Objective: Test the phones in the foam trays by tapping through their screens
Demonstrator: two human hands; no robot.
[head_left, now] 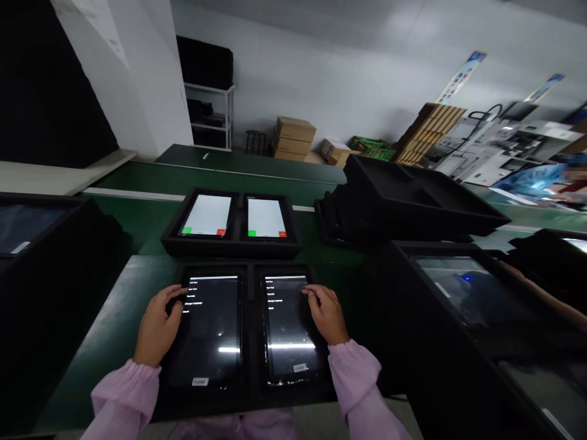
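A black foam tray (250,391) lies at the near edge of the green bench and holds two tablets side by side. The left tablet (213,333) and the right tablet (287,333) both show a dark screen with a short white menu. My left hand (158,324) rests on the left tablet's left edge, fingers curled, with a fingertip on the screen near the menu. My right hand (326,313) rests on the right tablet's right edge, fingers bent, with a fingertip touching its screen. Neither hand grips anything. Pink sleeves cover both wrists.
A second black tray (232,247) farther back holds two tablets with white screens. Stacked black trays (413,201) stand at the right, more trays with screens at the far left (41,244) and right (463,287). Another person's arm (541,296) reaches in at the right. Cardboard boxes (293,137) line the back wall.
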